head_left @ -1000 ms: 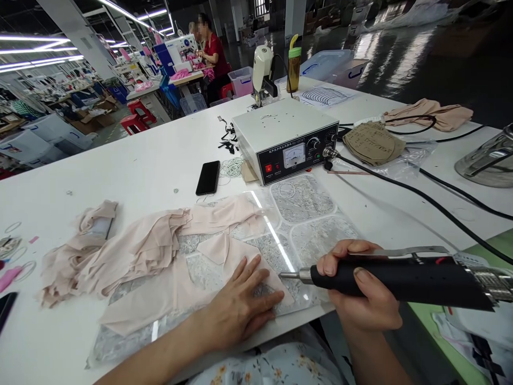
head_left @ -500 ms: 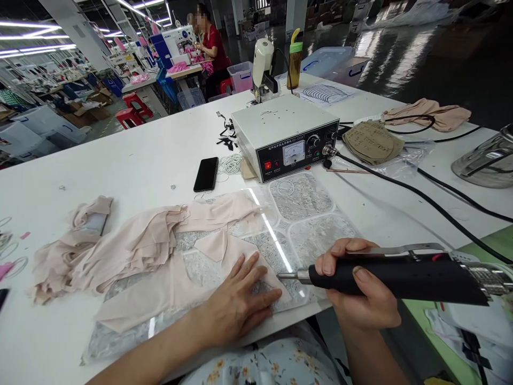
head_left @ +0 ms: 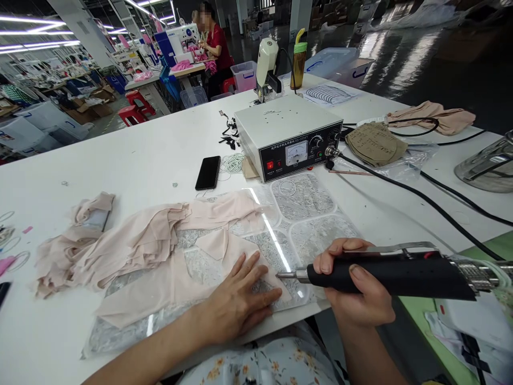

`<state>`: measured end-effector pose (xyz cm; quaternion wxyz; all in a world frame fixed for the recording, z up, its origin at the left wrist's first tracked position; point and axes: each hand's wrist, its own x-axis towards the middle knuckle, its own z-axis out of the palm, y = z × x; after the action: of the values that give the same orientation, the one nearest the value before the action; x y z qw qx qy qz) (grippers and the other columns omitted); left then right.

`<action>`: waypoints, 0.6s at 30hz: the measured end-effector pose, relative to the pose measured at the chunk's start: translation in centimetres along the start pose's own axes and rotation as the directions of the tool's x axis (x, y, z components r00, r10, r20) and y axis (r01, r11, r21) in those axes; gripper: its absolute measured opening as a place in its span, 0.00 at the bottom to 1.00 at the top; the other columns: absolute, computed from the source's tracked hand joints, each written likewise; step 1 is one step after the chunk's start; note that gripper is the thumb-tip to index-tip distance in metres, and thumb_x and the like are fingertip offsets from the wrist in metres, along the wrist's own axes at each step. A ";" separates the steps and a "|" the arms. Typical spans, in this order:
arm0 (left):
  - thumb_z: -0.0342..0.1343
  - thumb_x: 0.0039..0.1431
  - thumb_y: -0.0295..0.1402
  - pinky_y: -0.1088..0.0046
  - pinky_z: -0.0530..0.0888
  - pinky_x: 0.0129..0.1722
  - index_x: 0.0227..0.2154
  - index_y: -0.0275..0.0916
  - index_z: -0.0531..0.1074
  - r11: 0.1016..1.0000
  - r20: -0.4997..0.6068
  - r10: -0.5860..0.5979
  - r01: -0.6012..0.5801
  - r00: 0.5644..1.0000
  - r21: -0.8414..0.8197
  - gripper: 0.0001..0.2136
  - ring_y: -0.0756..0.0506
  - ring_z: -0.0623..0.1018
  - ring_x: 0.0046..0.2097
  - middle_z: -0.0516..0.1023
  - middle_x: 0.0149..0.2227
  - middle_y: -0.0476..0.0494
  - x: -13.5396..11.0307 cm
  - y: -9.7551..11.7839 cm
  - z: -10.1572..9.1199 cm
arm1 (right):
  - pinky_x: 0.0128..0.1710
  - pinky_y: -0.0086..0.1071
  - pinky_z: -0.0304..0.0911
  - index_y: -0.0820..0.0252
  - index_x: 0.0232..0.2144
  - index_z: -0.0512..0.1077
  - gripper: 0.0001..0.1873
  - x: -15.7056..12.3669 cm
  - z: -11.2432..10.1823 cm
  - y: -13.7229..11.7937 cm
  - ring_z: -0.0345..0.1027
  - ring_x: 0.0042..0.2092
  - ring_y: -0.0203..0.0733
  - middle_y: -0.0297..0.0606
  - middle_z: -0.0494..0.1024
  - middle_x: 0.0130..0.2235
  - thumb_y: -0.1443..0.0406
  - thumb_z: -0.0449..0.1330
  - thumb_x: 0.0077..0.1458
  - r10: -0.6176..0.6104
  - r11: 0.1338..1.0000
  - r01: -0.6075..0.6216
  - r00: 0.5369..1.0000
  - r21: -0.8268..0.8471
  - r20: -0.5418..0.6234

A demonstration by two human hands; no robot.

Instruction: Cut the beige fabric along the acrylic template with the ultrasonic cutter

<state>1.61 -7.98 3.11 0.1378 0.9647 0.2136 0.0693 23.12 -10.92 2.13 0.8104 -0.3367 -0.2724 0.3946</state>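
Observation:
My left hand (head_left: pixel 236 302) lies flat with fingers spread on a pale pink fabric piece (head_left: pixel 236 251), pressing it onto a clear sheet over a grey stone-patterned mat (head_left: pixel 188 299). My right hand (head_left: pixel 356 289) is wrapped round the black body of a handheld ultrasonic welder (head_left: pixel 404 272). Its thin metal tip touches or hovers just over the fabric's right edge, close to my left fingers. More pink fabric pieces (head_left: pixel 140 240) lie heaped and overlapping to the left. One flat pink piece (head_left: pixel 140 299) rests nearer to me, partly behind my forearm.
Behind the mat stands a control box (head_left: pixel 296 139) with a gauge, its black cable (head_left: pixel 417 195) running right. A phone (head_left: pixel 207 172), brown fabric discs (head_left: pixel 375 143), a glass jar (head_left: pixel 489 166) and a green-lidded bottle (head_left: pixel 298 64) are on the table. A person (head_left: pixel 216 48) sits at a sewing machine beyond.
The welder's rear end has swung slightly left and down, while its tip stays by the fabric edge. My left hand keeps its place. The whole view has shifted a little.

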 end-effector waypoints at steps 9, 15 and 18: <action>0.49 0.66 0.30 0.43 0.60 0.61 0.55 0.34 0.65 0.999 -0.042 -0.038 0.036 0.998 -0.038 0.16 0.32 0.60 0.64 0.71 0.49 0.36 0.0 0.0 0.8 | 0.21 0.32 0.66 0.57 0.32 0.70 0.08 0.0 -0.2 0.1 0.65 0.21 0.32 0.32 0.66 0.30 0.64 0.56 0.45 -0.004 1.000 0.004 1.000 -0.009 -0.009; 0.47 0.66 0.27 0.56 0.67 0.60 0.38 0.36 0.70 0.977 -0.255 -0.211 0.198 0.944 -0.079 0.07 0.41 0.72 0.56 0.75 0.37 0.43 1.2 0.9 1.9 | 0.21 0.33 0.65 0.57 0.33 0.71 0.09 -0.3 -0.1 0.0 0.65 0.22 0.33 0.33 0.68 0.30 0.66 0.56 0.45 0.001 1.000 -0.001 1.000 0.012 -0.023; 0.49 0.66 0.30 0.57 0.72 0.56 0.32 0.37 0.68 0.964 -0.332 -0.259 0.266 0.907 -0.024 0.07 0.40 0.74 0.54 0.74 0.34 0.42 1.9 1.4 2.6 | 0.22 0.33 0.66 0.57 0.33 0.71 0.09 -0.4 0.0 -0.2 0.66 0.22 0.33 0.33 0.68 0.30 0.67 0.56 0.45 0.010 1.000 -0.009 1.000 0.024 -0.018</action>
<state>4.33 -8.98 1.21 0.0974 0.9030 0.3622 0.2094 22.98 -11.33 2.18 0.8149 -0.3316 -0.2589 0.3986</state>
